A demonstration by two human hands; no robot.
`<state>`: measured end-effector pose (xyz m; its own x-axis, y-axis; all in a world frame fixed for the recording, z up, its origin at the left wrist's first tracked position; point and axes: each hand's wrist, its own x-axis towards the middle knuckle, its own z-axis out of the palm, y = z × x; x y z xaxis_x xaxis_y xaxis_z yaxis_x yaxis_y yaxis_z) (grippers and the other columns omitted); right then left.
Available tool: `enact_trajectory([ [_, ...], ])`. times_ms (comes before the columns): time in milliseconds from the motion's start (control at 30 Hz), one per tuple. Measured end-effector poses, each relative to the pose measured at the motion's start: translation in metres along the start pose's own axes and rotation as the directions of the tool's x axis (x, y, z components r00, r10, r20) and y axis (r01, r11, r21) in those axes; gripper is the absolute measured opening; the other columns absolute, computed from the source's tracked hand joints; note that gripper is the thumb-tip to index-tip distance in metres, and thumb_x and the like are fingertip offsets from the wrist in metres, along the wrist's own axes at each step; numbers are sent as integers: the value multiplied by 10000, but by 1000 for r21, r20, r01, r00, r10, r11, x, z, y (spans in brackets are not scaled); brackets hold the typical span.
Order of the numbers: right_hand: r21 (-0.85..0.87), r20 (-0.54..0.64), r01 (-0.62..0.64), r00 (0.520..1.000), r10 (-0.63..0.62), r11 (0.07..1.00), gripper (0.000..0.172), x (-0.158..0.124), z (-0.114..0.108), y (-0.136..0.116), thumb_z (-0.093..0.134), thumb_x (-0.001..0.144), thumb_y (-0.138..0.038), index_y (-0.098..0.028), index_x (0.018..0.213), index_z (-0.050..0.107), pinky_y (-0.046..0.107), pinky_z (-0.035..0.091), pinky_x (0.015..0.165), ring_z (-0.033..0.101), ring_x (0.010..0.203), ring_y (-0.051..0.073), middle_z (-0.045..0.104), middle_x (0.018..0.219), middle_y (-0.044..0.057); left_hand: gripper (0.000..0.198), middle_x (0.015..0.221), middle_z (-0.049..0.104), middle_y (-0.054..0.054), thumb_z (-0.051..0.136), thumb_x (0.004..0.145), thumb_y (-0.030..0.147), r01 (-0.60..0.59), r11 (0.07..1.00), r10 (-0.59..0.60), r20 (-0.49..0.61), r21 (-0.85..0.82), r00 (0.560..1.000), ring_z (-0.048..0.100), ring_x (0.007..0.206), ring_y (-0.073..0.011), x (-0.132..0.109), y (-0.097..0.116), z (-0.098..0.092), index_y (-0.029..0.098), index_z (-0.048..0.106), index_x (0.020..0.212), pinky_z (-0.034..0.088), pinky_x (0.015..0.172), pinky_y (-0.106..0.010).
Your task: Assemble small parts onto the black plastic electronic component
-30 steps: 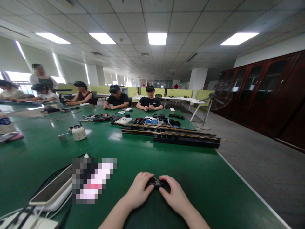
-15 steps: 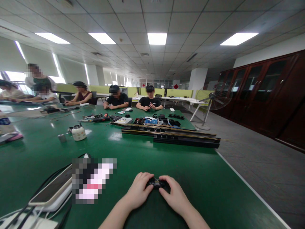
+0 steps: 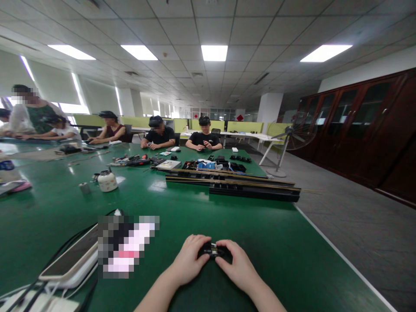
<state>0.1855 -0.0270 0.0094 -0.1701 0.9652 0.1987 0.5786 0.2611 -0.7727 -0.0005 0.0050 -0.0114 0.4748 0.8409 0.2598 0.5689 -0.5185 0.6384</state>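
Observation:
Between my two hands is a small black object (image 3: 213,250) with a pale, shiny part in its middle; its kind is too small to make out. My left hand (image 3: 191,256) grips its left end between thumb and fingers. On the opposite end, my right hand (image 3: 236,262) holds it with thumb and fingertips curved round. Both ends are partly hidden by my fingers. The object is just above or on the green table (image 3: 182,212); I cannot tell which.
To the left lie a phone (image 3: 73,255), cables and a pixelated bright item (image 3: 128,249). Farther off stand a patterned jar (image 3: 107,181) and a small grey cylinder (image 3: 84,188). Long black rails (image 3: 253,193) with thin brass-coloured rods lie across the table. Several people sit beyond.
My hands stay almost in place, and the pale part of the black object shows more clearly. At the far left, a standing person has moved further left.

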Motion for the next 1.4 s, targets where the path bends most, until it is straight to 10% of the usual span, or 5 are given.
enact_trajectory([
  [1400, -90, 13, 56, 998, -55, 994, 177, 0, 3, 2, 587, 681, -213, -252, 847, 635, 346, 383, 892, 546, 994, 214, 641, 1001, 27, 335, 1045, 558, -34, 589, 702, 180, -21, 1000, 21, -12, -5, 1000, 475, 992, -196, 0, 3, -1, 227, 522, 1027, 375, 890, -331],
])
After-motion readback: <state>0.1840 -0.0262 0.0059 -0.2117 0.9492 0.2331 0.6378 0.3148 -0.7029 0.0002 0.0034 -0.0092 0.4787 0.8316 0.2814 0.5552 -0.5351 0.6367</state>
